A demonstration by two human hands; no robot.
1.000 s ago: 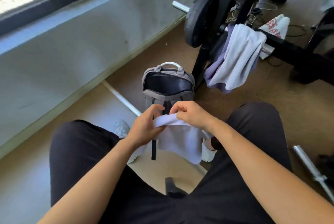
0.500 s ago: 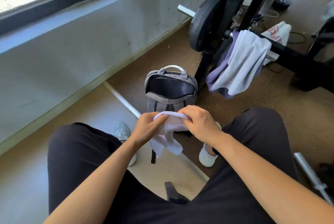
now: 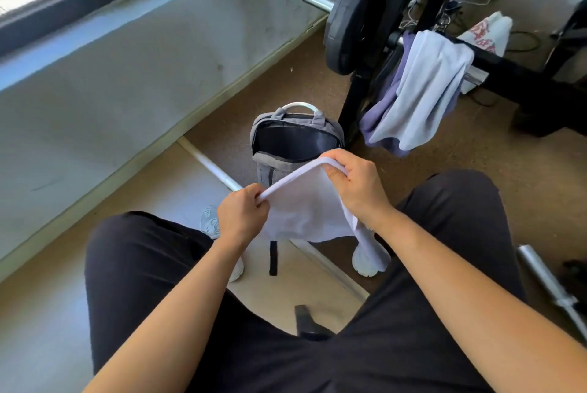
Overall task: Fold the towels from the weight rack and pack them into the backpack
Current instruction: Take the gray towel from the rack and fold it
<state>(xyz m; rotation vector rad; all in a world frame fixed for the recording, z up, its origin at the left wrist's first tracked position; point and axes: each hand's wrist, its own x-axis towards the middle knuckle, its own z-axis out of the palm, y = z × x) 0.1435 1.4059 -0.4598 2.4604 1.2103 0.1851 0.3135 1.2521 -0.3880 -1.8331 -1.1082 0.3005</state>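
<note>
1. The rack (image 3: 355,113) stood at one o'clock: black steel tube carrying a round, matte plate (image 3: 352,18). This step needed nothing from it.
2. The backpack (image 3: 295,141) stood upright on the floor at twelve o'clock. It was grey woven cloth with a dark, smooth lining, and its mouth gaped open. Whether anything lay inside could not be told.
3. Two towels (image 3: 425,87) hung limp over the rack, one pale blue-grey and one purple, both soft and unfolded.
4. The white towel (image 3: 305,205) hung doubled in the air just before the backpack, its thick rounded fold stretched between the hands.
   - One corner drooped lower at five o'clock.
   - A good fold likely meant keeping that edge taut and squaring the corners.
   - It could then be halved again to fit the mouth.
5. The right hand (image 3: 359,186) gripped the fold's far end, fingers curled over it.
6. The left hand (image 3: 243,214) pinched the near end.
</note>
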